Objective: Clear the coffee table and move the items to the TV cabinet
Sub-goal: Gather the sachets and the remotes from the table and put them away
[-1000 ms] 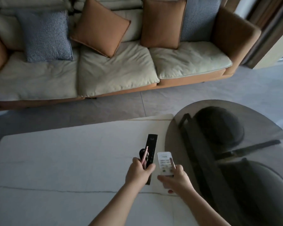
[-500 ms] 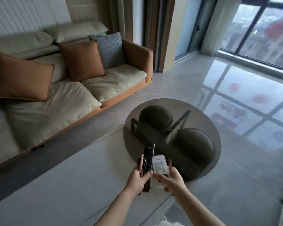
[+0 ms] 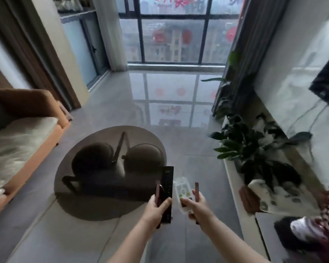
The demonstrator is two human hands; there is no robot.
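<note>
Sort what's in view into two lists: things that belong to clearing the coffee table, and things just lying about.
Belongs to the job:
- black remote, gripped by the left hand
- white remote, gripped by the right hand
- round glass table
- white cabinet on the right, probably the TV cabinet

Just lying about:
- sofa
- potted plant
- window

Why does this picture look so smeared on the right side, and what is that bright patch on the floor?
Head view: the right edge, around the potted plant, is streaked with motion blur; the wide lens bends the window frames and walls; daylight from the window mirrors as glare on the glossy floor; the hands, left hand with the black remote and right hand with the white remote, stay fairly sharp but dim.
</note>
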